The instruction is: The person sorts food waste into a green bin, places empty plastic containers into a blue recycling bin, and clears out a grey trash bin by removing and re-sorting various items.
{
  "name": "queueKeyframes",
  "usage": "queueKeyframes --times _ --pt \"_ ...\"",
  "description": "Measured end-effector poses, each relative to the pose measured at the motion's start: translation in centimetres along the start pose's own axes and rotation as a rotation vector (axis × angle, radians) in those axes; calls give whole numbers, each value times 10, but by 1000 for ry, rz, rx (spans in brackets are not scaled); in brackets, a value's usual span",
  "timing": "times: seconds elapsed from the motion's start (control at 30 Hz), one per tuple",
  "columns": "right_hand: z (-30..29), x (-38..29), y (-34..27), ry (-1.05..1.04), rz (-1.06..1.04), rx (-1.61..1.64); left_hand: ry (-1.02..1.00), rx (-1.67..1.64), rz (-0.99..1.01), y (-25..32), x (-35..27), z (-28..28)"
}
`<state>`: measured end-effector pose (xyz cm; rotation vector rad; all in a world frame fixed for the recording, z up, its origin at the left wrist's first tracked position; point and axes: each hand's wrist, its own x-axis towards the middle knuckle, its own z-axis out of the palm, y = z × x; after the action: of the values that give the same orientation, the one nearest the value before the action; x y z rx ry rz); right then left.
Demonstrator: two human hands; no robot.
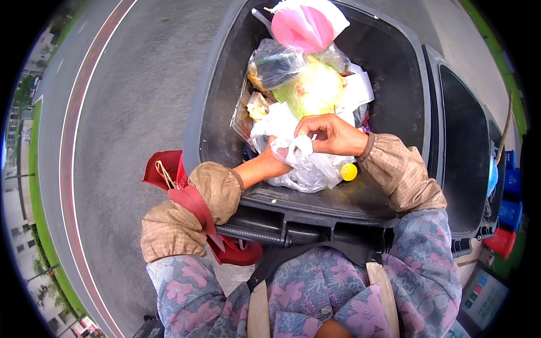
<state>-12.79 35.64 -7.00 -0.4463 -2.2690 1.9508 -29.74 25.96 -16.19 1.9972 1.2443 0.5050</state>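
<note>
Inside an uncovered black wheeled bin [391, 84], both hands are at a thin white plastic bag [301, 148] with looped handles. My right hand [331, 133] pinches the bag's upper part between thumb and fingers. From the left, my left hand [268, 162] grips the same bag, its fingers mostly hidden behind the plastic. Below the hands lies crumpled clear plastic [300, 179], with a yellow round cap [348, 172] at its right. A red carrier bag [198, 207] hangs by its strap over my left forearm.
Farther in are a yellow-green bag [317, 86], a clear plastic container [279, 63] and a pink-and-white bag [302, 25]. Another black bin [460, 143] stands close at right. Blue bins [510, 213] and a red bin [500, 242] are beyond. Asphalt road [127, 118] runs along the left.
</note>
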Motion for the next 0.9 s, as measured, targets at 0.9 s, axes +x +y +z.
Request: queueKeyframes --times 0.9 --pt "-43 66 151 301 -5 -838 -274 370 -10 -20 -1 -9"
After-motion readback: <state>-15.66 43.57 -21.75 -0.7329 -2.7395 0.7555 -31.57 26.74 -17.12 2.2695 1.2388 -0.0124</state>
